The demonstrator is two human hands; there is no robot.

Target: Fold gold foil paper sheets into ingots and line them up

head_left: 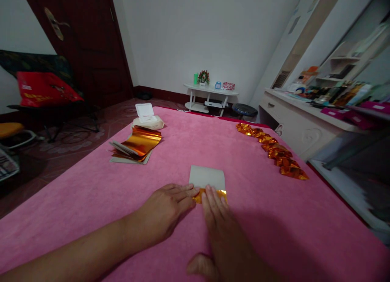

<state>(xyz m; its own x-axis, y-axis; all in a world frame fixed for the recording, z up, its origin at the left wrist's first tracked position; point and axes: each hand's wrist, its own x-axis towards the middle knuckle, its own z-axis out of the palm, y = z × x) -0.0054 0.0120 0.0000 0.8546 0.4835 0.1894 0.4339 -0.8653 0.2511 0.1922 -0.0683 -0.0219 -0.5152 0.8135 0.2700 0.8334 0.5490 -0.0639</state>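
Observation:
A sheet of paper (207, 177), grey on its upper part, lies on the pink cloth with a gold band folded over its near edge. My left hand (166, 209) rests flat, its fingertips on the left end of the gold band. The fingers of my right hand (224, 229) lie stretched out over the band's middle and right, with the thumb apart. To the left is a stack of gold and grey sheets (141, 142). A row of folded shiny gold pieces (276, 152) runs along the right side.
An open white container (148, 117) stands behind the stack. The pink cloth (195, 139) covers the surface under my hands. Farther back is a small white table (210, 89) with a plant; a cluttered white dresser (298, 119) borders the right.

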